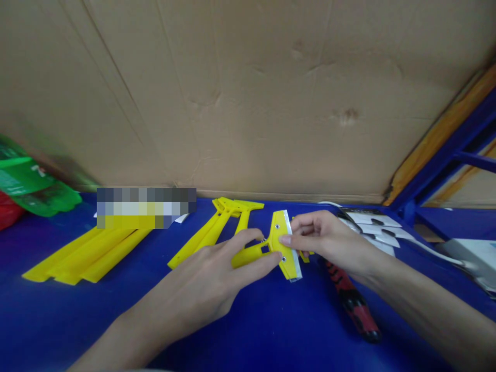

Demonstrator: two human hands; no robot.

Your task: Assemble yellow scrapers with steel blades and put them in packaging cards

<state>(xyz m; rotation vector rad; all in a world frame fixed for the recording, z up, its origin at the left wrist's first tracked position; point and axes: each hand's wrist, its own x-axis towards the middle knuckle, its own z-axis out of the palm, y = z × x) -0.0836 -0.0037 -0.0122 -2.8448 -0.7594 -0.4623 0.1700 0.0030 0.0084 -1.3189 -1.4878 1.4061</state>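
So there's a yellow plastic scraper with a silver metal edge (276, 244) held over the blue tabletop (271, 325): left hand (213, 276) wrapped round its handle, right hand (325, 238) pinching its head. More yellow plastic scrapers (205, 238) behind, red-and-black handled tool (352, 302) by the right wrist.

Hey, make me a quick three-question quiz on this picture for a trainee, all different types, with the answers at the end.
1. True or false: the right hand has its thumb on the head of the yellow scraper.
2. Which thing lies on the blue table beside the right forearm?
A) A white cup
B) A red-and-black handle
C) A wooden brush
3. Fill in the blank: the bottle at the far left is ____ in colour.

Key: 1. True. 2. B. 3. Green.
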